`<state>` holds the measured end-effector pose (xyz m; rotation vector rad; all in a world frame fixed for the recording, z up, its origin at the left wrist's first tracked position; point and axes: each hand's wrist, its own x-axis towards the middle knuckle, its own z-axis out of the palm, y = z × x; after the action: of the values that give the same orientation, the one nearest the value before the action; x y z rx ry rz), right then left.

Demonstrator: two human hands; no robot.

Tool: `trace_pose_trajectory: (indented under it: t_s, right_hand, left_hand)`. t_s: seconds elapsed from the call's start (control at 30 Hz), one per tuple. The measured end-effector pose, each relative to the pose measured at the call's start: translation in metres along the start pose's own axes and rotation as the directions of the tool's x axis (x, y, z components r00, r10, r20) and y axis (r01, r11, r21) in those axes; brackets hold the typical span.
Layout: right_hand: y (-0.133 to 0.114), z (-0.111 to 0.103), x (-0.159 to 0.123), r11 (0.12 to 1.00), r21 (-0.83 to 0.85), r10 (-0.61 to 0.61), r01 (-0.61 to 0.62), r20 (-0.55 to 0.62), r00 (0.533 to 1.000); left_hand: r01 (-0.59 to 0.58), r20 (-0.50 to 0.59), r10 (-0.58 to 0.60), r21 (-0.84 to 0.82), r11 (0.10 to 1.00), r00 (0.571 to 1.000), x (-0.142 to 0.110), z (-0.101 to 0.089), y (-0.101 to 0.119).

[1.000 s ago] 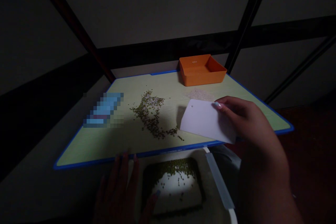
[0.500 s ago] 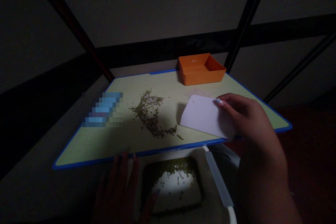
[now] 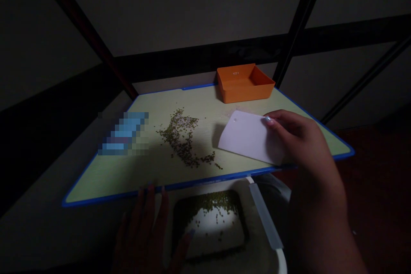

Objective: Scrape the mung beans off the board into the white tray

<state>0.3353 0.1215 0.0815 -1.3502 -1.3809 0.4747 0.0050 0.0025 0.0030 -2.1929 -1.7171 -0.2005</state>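
My right hand [image 3: 302,145] grips a white plastic scraper card [image 3: 247,137] and holds it tilted over the right part of a pale green board with a blue rim [image 3: 105,171]. A scatter of small green beans [image 3: 183,139] lies on the board just left of the card. Below the board's front edge, my left hand [image 3: 144,231] rests with fingers stretched against a dark tray [image 3: 208,222] that holds more green beans.
An orange tray [image 3: 244,82] stands at the board's far edge. A blurred blue item [image 3: 123,133] lies on the board's left. Dark frame bars [image 3: 289,43] rise behind. A white strap or handle [image 3: 266,222] runs beside the dark tray.
The scraper card and my right hand have moved slightly up and left on the board, covering the pale grains near the orange tray. My left hand stays by the dark tray.
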Motion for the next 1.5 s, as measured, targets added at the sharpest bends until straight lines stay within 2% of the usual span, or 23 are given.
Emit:
trace_pose_trajectory:
  t_s: [0.13, 0.33, 0.57, 0.8, 1.1, 1.5]
  right_hand:
    - [-0.002, 0.000, -0.001, 0.999, 0.043, -0.018, 0.016, 0.039, 0.999]
    - [-0.004, 0.000, 0.000, 0.998, 0.061, -0.019, 0.015, 0.069, 0.997]
    - [0.000, -0.002, 0.001, 0.999, -0.002, -0.041, 0.042, 0.205, 0.978]
    - [0.000, 0.000, 0.001, 0.996, -0.036, -0.072, 0.081, 0.211, 0.975]
    - [-0.001, 0.006, 0.001, 0.993, -0.044, -0.093, 0.105, 0.230, 0.969]
    - [-0.002, 0.009, 0.000, 0.989, -0.062, -0.114, 0.132, 0.225, 0.968]
  left_hand:
    - [0.017, 0.070, -0.017, 0.000, 1.000, 0.997, -0.001, -0.002, 0.000]
    - [0.033, 0.058, -0.031, -0.035, 0.999, 0.998, -0.002, -0.001, 0.000]
    - [-0.022, 0.017, 0.023, -0.045, 0.999, 1.000, 0.002, 0.006, -0.004]
    - [-0.016, 0.000, 0.016, -0.053, 0.998, 1.000, 0.002, 0.002, -0.003]
    - [0.022, 0.032, -0.020, -0.060, 0.998, 0.999, 0.001, 0.003, -0.002]
    - [0.011, 0.026, -0.010, -0.070, 0.998, 1.000, -0.002, 0.004, -0.004]
